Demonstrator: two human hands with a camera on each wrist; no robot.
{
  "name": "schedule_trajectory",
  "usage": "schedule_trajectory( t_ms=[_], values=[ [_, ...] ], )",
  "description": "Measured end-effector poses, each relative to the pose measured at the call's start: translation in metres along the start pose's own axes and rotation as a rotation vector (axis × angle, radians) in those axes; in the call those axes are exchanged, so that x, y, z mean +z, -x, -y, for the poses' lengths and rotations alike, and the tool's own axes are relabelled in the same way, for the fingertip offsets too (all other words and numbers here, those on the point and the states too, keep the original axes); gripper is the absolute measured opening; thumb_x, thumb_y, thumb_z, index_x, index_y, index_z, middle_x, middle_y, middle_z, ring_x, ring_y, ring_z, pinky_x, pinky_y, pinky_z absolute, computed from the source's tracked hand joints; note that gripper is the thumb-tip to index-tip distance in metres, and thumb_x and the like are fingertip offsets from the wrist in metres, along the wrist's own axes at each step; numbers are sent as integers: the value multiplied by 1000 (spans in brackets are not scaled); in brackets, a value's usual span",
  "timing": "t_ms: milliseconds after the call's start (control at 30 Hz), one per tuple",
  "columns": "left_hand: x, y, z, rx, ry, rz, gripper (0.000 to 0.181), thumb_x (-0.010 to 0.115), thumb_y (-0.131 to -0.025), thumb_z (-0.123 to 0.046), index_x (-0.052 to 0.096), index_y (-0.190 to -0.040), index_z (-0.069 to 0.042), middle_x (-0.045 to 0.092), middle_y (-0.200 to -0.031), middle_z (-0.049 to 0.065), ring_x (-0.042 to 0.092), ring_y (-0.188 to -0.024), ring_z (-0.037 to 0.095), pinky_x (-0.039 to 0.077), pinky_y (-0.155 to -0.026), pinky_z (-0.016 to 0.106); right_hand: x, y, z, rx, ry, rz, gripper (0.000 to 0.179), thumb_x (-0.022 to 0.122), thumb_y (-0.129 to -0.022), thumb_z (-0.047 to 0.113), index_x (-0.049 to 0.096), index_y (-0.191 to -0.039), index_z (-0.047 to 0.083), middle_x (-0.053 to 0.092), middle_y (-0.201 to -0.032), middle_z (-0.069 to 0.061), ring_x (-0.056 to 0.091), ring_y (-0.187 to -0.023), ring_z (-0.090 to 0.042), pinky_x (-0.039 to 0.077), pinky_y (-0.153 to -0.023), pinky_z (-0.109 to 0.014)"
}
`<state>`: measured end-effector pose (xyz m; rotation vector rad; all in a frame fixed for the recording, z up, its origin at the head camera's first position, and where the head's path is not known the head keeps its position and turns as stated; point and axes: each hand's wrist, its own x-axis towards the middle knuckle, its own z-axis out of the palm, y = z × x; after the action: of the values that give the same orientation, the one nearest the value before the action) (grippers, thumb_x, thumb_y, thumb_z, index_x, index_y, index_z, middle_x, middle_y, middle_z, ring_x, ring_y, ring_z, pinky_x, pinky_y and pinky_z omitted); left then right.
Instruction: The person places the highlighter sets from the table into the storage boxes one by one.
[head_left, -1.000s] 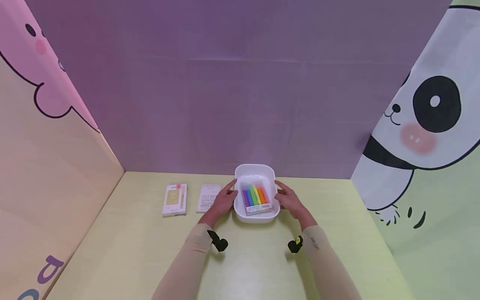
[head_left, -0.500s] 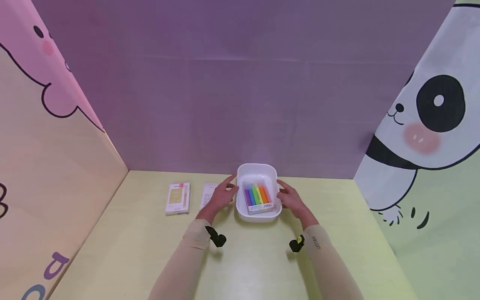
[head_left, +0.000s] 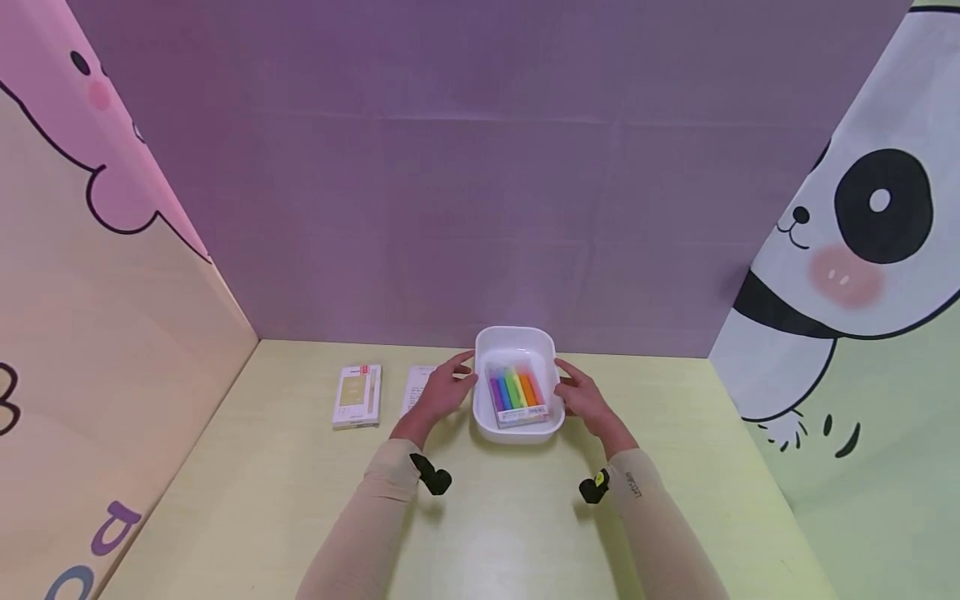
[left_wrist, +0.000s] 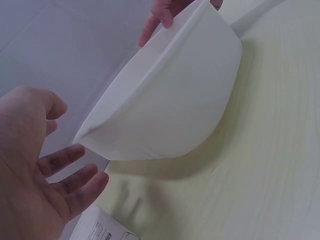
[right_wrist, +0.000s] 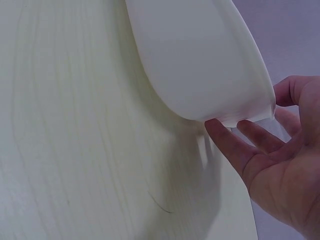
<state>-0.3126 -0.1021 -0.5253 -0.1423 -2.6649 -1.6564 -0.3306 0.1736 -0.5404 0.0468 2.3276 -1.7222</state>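
Observation:
A white plastic basin (head_left: 498,429) stands on the table near the back wall, with a clear pack of rainbow-coloured marker pens (head_left: 517,396) lying inside. My left hand (head_left: 446,392) is by the basin's left side. In the left wrist view its fingers (left_wrist: 82,177) are spread and relaxed, close to the rim; whether a fingertip touches is unclear. At the opposite side, my right hand (head_left: 585,400) has its thumb at the rim, and its fingers (right_wrist: 230,142) meet the outer wall from below. The wrist views hide the pack.
A flat white-and-gold box (head_left: 357,396) lies on the table (head_left: 300,500) at the left. Another flat white box (head_left: 417,387) sits partly behind my left hand. A purple wall (head_left: 480,208) closes off the back, with cartoon-printed panels at both sides.
The left hand shifts slightly up and outward along the basin's side, covering more of the second box. The right hand and basin barely move. The head view drifts a little.

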Motion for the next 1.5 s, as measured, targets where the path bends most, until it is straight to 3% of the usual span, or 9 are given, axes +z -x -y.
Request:
schedule_trajectory(
  t_ms=[667, 1033, 1333, 1500],
  values=[
    [-6, 12, 5, 84, -158, -25, 46, 59, -94, -19, 53, -140, -15, 63, -119, 15, 59, -109, 32, 46, -92, 47, 0, -1, -1, 10, 8, -6, 62, 51, -93, 11, 35, -152, 23, 43, -144, -20, 53, -118, -36, 55, -80, -40],
    [-15, 18, 11, 116, -359, -28, 47, 59, -92, -23, 55, -138, -15, 63, -121, 12, 59, -109, 30, 48, -87, 46, -1, 1, 0, 3, 3, 1, 61, 50, -93, 11, 35, -152, 21, 43, -143, -22, 54, -117, -37, 55, -80, -41],
    [-14, 21, 16, 143, -422, -45, 47, 61, -90, -23, 57, -135, -13, 60, -126, 12, 55, -117, 29, 43, -97, 45, 0, 0, -2, 5, -10, -6, 62, 50, -92, 10, 36, -151, 22, 45, -141, -22, 56, -114, -35, 55, -80, -41],
    [-12, 23, 20, 146, -471, -77, 46, 61, -89, -23, 59, -134, -14, 58, -128, 11, 55, -117, 31, 44, -95, 47, -1, -1, -3, 7, -8, -7, 62, 50, -93, 11, 36, -151, 22, 45, -142, -22, 55, -115, -36, 54, -81, -42]
  ],
)
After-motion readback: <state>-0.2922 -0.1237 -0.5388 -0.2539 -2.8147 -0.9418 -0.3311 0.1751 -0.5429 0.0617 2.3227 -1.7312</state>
